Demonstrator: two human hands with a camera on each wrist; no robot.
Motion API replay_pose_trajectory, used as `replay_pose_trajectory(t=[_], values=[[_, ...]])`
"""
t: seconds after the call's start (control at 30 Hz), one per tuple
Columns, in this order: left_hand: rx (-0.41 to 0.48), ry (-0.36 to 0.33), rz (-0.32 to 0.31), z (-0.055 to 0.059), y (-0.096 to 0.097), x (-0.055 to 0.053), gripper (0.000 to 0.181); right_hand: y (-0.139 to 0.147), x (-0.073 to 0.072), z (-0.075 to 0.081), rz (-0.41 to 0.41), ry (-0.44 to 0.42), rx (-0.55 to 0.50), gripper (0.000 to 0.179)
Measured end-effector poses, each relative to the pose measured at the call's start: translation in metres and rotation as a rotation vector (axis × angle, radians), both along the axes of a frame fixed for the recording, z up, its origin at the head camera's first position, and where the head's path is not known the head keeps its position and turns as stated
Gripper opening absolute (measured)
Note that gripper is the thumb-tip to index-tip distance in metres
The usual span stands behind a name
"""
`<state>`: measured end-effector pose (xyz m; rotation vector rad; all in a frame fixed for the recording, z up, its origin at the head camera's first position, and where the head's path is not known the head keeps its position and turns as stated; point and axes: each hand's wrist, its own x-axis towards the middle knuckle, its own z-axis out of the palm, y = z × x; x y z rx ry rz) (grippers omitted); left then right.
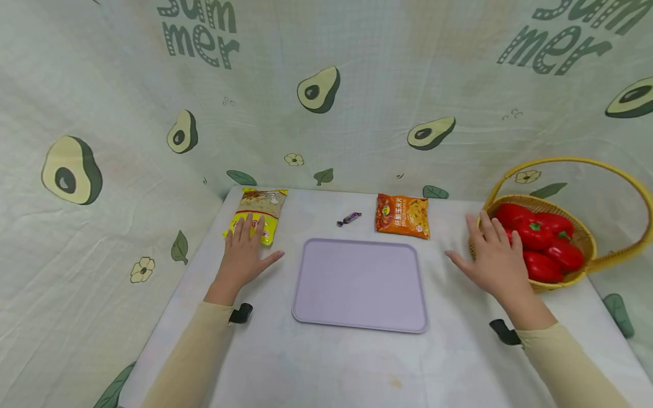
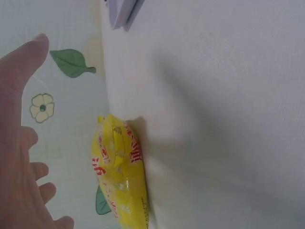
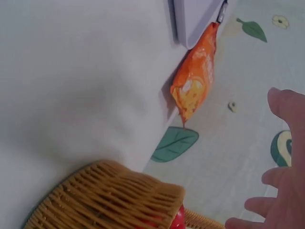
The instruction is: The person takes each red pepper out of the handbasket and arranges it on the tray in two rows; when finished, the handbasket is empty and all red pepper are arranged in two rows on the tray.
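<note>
My left hand (image 1: 242, 259) hovers with spread fingers just in front of a yellow snack bag (image 1: 263, 212), its fingertips overlapping the bag in the head view. In the left wrist view the yellow bag (image 2: 121, 176) lies apart from the hand, below the fingers. My right hand (image 1: 497, 263) is held beside a yellow wicker basket (image 1: 586, 226), fingers spread and overlapping its left rim. Several red bell peppers (image 1: 546, 266) fill the basket. From the right wrist, the basket's woven side (image 3: 109, 195) shows below, with the hand holding nothing.
A pale purple tray (image 1: 359, 286) lies between the hands at the table's middle. Behind it are a small purple wrapped candy (image 1: 349, 219) and an orange snack bag (image 1: 402, 216). A cloth backdrop with avocado prints (image 1: 318, 89) rises behind the table (image 1: 306, 368).
</note>
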<state>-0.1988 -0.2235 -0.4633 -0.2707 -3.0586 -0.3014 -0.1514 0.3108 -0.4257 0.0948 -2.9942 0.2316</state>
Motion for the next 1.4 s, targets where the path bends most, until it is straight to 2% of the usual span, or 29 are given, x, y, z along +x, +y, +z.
replay_pose_trajectory(t=[0.23,0.5,0.63,0.83,1.1,1.2,1.33,1.4], values=[[0.061,-0.009,-0.015,-0.002,0.002,0.002,0.103,0.012,0.006,0.005,-0.034,0.034,-0.024,0.100],[0.301,-0.077,-0.038,-0.007,0.006,0.006,0.085,0.034,0.006,0.005,-0.067,0.067,-0.070,0.094],[0.390,-0.138,-0.052,-0.015,0.007,0.010,0.075,0.046,0.006,0.003,-0.085,0.070,-0.083,0.090],[0.457,-0.221,-0.103,-0.031,0.009,0.014,0.062,0.064,0.004,-0.003,-0.104,0.038,-0.116,0.091],[0.490,-0.223,-0.207,-0.049,0.014,0.017,0.062,0.085,-0.001,-0.008,-0.013,-0.019,-0.197,0.090],[0.499,-0.251,-0.222,-0.052,0.016,0.017,0.070,0.088,-0.003,-0.008,0.044,-0.029,-0.200,0.085],[0.488,-0.323,-0.228,-0.055,0.018,0.015,0.084,0.091,-0.005,-0.007,0.107,-0.061,-0.193,0.082],[0.464,-0.344,-0.259,-0.056,0.018,0.013,0.089,0.093,-0.007,-0.006,0.129,-0.084,-0.182,0.080]])
